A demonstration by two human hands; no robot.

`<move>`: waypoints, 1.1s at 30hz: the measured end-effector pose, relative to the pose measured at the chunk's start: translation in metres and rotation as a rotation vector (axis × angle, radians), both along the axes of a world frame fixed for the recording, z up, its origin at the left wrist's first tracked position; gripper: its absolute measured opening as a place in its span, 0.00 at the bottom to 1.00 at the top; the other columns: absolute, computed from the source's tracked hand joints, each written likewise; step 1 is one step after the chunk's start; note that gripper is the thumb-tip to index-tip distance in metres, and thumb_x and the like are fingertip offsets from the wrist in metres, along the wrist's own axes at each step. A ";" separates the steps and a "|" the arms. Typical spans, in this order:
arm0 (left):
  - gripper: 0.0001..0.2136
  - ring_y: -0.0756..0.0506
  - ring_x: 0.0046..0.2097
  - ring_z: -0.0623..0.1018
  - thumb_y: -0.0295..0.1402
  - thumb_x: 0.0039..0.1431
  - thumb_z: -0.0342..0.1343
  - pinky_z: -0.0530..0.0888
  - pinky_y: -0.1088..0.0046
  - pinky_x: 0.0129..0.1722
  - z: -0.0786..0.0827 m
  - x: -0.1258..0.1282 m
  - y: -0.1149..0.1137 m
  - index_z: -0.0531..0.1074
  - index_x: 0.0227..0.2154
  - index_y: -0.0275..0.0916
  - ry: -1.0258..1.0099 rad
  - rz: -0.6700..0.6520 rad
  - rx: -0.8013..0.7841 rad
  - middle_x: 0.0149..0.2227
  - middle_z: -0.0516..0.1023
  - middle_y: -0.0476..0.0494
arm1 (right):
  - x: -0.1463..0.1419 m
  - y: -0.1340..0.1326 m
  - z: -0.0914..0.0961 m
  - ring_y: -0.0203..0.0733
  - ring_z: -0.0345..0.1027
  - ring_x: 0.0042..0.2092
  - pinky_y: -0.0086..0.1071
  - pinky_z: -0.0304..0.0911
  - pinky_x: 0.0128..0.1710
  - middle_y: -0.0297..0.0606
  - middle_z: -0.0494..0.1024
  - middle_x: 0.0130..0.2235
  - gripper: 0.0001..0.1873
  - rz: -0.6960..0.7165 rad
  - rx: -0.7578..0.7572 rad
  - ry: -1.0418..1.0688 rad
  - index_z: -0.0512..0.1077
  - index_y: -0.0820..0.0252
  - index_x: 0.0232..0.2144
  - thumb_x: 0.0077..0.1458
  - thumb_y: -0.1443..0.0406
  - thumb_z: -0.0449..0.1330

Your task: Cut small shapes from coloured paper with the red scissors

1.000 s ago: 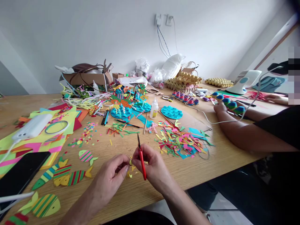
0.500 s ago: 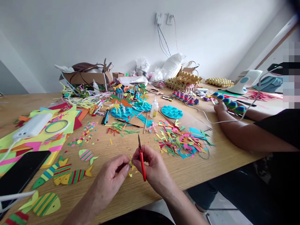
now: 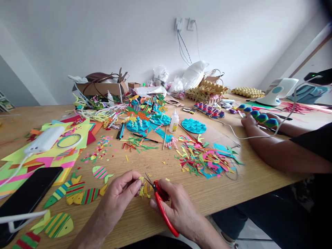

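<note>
My left hand [image 3: 121, 192] pinches a small piece of yellow paper [image 3: 143, 187] near the front edge of the wooden table [image 3: 160, 166]. My right hand [image 3: 173, 206] grips red-handled scissors [image 3: 161, 204], whose blades point left at the yellow piece. Small yellow cuttings lie on the table just under both hands. Striped paper fish [image 3: 75, 193] lie to the left of my left hand.
A pile of coloured paper scraps [image 3: 204, 159] lies right of centre. A black phone [image 3: 26, 197], a white power bank [image 3: 45, 140] and coloured sheets are at the left. A glue bottle [image 3: 174, 121] stands mid-table. Another person's arms [image 3: 275, 148] rest at the right.
The scissors were upright in my right hand; now they lie tilted low with blades at the yellow paper. Both hands came nearer the table edge, and the view shifted slightly.
</note>
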State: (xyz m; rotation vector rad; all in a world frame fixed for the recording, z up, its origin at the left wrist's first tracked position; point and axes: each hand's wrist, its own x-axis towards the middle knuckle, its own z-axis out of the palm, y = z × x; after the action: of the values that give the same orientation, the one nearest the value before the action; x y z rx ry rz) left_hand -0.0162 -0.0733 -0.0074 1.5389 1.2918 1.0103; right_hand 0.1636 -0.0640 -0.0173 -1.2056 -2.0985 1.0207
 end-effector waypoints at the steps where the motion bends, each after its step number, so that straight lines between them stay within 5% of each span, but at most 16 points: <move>1: 0.11 0.49 0.27 0.65 0.36 0.57 0.46 0.64 0.76 0.28 0.000 0.000 0.000 0.64 0.21 0.40 -0.007 -0.008 -0.001 0.22 0.62 0.53 | 0.000 -0.001 -0.001 0.32 0.51 0.24 0.26 0.46 0.23 0.28 0.61 0.22 0.17 0.001 0.014 -0.017 0.57 0.58 0.22 0.53 0.54 0.55; 33: 0.11 0.49 0.27 0.62 0.37 0.57 0.45 0.62 0.74 0.29 0.001 0.003 0.002 0.62 0.22 0.40 -0.003 -0.047 -0.055 0.22 0.60 0.53 | -0.008 0.003 -0.005 0.30 0.44 0.20 0.25 0.41 0.20 0.25 0.54 0.18 0.22 -0.040 0.093 -0.031 0.54 0.58 0.18 0.51 0.53 0.57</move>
State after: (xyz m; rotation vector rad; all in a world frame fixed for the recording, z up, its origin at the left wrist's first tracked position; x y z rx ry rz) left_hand -0.0134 -0.0718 -0.0060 1.5181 1.2656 0.9399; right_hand 0.1560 -0.0607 -0.0223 -1.2192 -2.1122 0.8819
